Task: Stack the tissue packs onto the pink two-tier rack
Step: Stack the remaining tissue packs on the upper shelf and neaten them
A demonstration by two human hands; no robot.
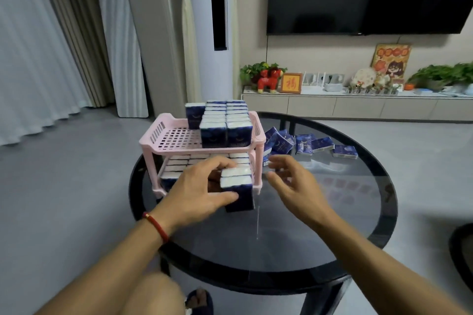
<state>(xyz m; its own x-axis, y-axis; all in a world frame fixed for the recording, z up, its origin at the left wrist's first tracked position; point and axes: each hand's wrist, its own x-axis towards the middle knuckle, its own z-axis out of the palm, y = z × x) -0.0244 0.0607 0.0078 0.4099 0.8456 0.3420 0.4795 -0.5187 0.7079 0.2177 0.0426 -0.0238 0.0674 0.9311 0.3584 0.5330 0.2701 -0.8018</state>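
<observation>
Left hand point(197, 186) at frame centre grasps a pair of dark-blue, white-topped plastic-wrapped tissue packs point(238, 190), thumb on the near face and fingers curled behind, at the right front corner of the pink slotted plastic two-tier rack point(163, 135). Right hand point(289, 181) is released, fingers spread and loosely bent, just beside the packs and holding nothing.

Rack stands centre-left on the round dark glass bench point(332, 225). Lower tier looks nearly full; upper tier carries rows of upright packs on its right half, left half bare. Loose tissue packs point(307, 144) lie scattered on the bench right of the rack.

Handling, judged: packs light, soft, compressible; film wrap likely slippery (two held together may shear apart). Best gripped across the broad faces with moderate squeeze, the free hand steadying the outer side.
</observation>
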